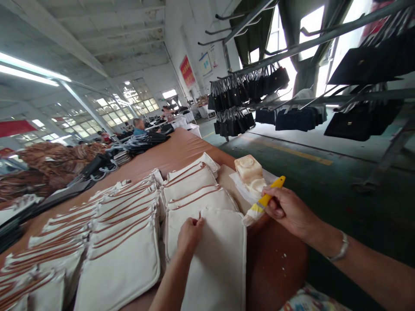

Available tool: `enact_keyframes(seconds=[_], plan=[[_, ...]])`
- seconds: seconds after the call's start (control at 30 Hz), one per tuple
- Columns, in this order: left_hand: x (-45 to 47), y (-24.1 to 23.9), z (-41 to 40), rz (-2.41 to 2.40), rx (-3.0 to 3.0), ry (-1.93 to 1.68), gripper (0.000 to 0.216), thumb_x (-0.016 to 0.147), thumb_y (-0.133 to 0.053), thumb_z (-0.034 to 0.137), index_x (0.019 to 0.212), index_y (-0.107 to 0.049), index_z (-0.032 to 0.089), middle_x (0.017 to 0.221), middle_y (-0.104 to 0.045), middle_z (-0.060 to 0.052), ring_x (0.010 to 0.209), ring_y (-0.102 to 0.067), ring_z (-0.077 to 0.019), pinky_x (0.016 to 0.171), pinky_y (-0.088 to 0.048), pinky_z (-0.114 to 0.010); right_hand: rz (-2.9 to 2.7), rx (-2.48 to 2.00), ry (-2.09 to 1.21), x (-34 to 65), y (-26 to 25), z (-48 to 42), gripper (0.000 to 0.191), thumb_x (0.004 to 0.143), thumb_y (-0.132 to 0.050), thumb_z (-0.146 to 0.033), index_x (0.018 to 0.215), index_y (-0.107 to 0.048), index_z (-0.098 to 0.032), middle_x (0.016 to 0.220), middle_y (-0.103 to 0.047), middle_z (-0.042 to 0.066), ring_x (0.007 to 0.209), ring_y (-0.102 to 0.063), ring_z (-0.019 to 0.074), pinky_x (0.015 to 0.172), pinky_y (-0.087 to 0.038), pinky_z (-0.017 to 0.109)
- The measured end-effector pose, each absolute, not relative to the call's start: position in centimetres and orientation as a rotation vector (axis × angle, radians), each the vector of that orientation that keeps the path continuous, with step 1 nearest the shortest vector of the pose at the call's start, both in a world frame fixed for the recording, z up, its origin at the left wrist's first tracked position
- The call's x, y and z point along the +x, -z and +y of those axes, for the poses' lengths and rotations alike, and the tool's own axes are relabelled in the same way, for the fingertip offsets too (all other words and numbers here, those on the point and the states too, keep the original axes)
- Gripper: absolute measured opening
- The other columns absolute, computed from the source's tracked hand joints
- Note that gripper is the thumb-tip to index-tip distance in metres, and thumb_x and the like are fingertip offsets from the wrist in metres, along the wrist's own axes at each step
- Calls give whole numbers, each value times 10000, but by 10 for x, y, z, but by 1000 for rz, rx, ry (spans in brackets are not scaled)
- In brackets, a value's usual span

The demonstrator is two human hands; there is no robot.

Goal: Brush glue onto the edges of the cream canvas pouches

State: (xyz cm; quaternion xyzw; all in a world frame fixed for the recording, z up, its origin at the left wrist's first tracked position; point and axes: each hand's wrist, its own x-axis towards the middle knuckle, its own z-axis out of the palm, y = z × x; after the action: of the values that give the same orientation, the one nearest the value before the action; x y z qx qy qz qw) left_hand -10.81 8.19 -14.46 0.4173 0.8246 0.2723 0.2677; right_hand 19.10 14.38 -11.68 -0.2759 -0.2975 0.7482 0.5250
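My left hand (pixel 189 234) rests closed on a cream canvas pouch (pixel 215 259) lying nearest me, its fingertips pinching the pouch's top edge. My right hand (pixel 288 210) is closed around a yellow-handled paintbrush (pixel 263 202), bristles pointing down-left just off the pouch's top right corner. Behind the brush sits a cream-coloured glue container (pixel 249 169) on a white sheet. More cream pouches with brown trim (pixel 126 216) lie overlapped in rows across the brown table (pixel 275 263).
Dark bags (pixel 233 93) hang from metal racks on the right above a green floor (pixel 311 168). Piles of brown straps (pixel 52 157) and dark pieces fill the table's far left. A person (pixel 139 126) sits far down the table.
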Motion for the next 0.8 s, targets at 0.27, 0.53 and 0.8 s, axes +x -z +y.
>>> enact_keyframes(seconds=[0.27,0.53,0.8], plan=[[-58,104,46,1678,1118,-1027,482,758,-647,534,1049,-683,151,801,-696,-37,686,-622,-172,601,-472,-248,-940,-593,-1591,154,75,158,318,728,-721,-349,607,-492,-164,448,-398,-58,369,-254,48,354,-134,192],[-7,59,20,1536,1242,-1112,197,765,-703,366,739,-723,171,764,-531,5,723,-503,-126,606,-395,-197,-1446,-644,-1163,161,56,151,322,844,-636,-375,632,-514,-166,520,-458,-23,485,-399,103,459,-298,230],[6,54,14,1539,1273,-1068,234,770,-701,409,759,-721,176,765,-520,-1,743,-490,-135,620,-389,-197,-1502,-620,-1097,184,47,141,320,889,-587,-391,663,-502,-181,529,-448,-32,484,-403,114,467,-315,241]])
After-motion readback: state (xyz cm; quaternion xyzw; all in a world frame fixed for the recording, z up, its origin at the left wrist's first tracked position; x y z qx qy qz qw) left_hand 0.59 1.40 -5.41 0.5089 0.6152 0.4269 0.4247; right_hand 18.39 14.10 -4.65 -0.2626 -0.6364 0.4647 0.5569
